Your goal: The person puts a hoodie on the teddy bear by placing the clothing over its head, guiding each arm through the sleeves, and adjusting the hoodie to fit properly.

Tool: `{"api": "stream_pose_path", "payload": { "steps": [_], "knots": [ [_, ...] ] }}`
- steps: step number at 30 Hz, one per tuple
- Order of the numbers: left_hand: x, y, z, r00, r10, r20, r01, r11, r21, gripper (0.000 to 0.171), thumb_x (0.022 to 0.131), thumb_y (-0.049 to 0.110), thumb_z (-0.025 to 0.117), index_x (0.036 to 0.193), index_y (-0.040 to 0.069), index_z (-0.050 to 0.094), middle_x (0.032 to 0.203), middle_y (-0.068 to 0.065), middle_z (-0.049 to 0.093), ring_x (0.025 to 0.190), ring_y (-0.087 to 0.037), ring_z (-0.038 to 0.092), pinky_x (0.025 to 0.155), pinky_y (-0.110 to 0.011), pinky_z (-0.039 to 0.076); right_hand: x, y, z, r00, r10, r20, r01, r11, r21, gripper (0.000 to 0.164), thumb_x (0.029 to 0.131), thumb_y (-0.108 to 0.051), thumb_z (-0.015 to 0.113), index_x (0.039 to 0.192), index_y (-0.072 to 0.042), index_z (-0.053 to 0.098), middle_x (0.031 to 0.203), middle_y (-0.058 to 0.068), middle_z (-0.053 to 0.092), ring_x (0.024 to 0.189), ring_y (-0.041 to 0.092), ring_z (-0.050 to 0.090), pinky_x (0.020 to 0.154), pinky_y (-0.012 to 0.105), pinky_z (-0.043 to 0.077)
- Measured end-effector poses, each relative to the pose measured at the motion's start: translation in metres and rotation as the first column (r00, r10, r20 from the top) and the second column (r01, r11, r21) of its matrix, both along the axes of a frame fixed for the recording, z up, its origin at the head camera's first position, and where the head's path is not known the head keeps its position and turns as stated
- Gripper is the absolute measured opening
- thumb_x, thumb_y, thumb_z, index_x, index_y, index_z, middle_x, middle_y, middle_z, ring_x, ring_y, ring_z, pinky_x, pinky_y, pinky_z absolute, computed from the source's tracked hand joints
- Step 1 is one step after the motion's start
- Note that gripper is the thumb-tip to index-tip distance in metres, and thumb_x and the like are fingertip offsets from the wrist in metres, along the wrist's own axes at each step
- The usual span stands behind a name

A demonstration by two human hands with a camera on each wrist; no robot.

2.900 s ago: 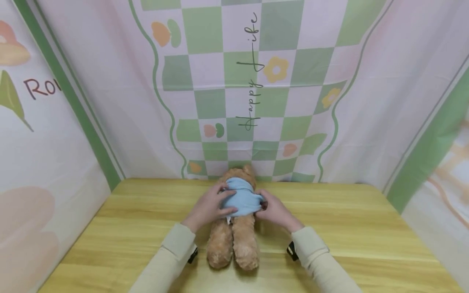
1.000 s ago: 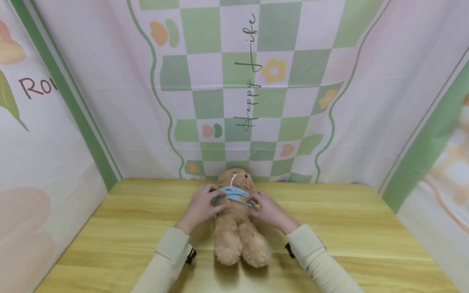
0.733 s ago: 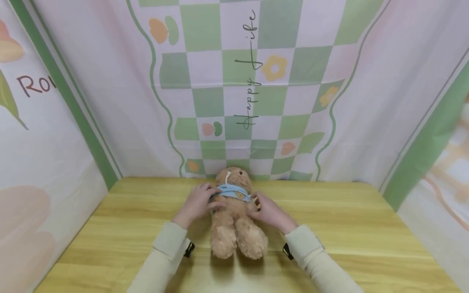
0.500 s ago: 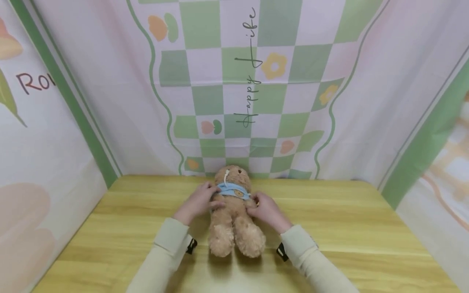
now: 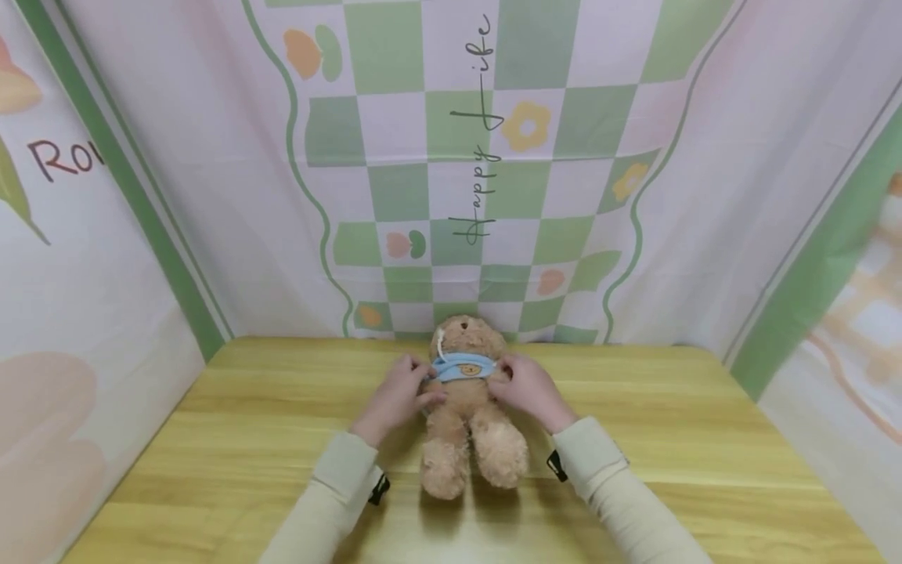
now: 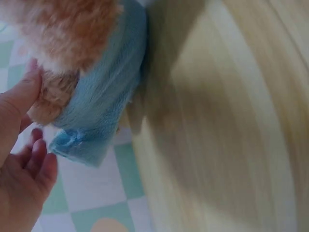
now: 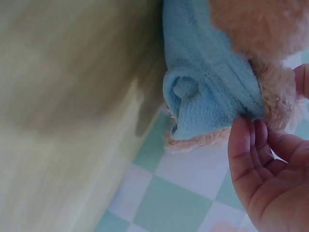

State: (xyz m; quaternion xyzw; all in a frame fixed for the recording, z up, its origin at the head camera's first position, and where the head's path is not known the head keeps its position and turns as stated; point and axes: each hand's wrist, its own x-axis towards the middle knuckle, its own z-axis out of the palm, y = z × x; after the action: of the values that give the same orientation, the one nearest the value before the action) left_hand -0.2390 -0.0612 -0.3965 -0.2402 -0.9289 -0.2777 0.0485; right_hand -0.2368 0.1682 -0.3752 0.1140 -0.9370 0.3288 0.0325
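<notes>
A light-brown teddy bear (image 5: 465, 399) has its front toward me at the middle of the table, head by the back wall and legs toward me. It wears a short light-blue shirt (image 5: 451, 368) with a bear-face patch, bunched above the bare belly. A white string hangs beside its head. My left hand (image 5: 398, 399) holds the bear's side at the arm, thumb against the furry paw (image 6: 53, 96) in the left wrist view. My right hand (image 5: 528, 388) pinches the opposite arm, fingertips at the shirt's edge in the right wrist view.
The wooden table (image 5: 247, 439) runs back to a fabric wall (image 5: 395, 180) with green checks and the words "Happy Life". Printed cloth panels rise on the left and right. Dark straps show at both sleeve cuffs.
The bear was back side up; it has been turned over, so its front now shows. Since half a second ago it has shifted slightly right, with both hands moving along.
</notes>
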Motion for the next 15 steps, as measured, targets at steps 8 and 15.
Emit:
{"api": "stream_pose_path", "payload": {
  "steps": [8,15],
  "knots": [
    [-0.001,0.013,-0.007,0.987,-0.024,0.158,0.008,0.995,0.1,0.046,0.094,0.032,0.06,0.124,-0.002,0.053,0.116,-0.017,0.055,0.103,-0.027,0.057,0.09,-0.042,0.05,-0.005,0.016,-0.005,0.997,0.043,0.061,-0.044,0.999,0.019,0.025,0.079,-0.013,0.061,0.102,-0.005,0.056,0.09,0.009,0.047,0.077,0.02,0.042,0.065,0.033,0.035],
    [-0.002,0.015,-0.008,0.987,-0.041,0.155,0.029,0.997,0.076,0.051,0.094,0.033,0.056,0.134,0.003,0.05,0.13,-0.016,0.051,0.113,-0.029,0.055,0.098,-0.045,0.048,-0.005,0.026,-0.011,0.997,0.07,0.032,-0.071,0.997,0.026,0.037,0.075,-0.01,0.064,0.111,-0.002,0.062,0.092,0.009,0.051,0.079,0.02,0.043,0.067,0.033,0.037]
  ]
}}
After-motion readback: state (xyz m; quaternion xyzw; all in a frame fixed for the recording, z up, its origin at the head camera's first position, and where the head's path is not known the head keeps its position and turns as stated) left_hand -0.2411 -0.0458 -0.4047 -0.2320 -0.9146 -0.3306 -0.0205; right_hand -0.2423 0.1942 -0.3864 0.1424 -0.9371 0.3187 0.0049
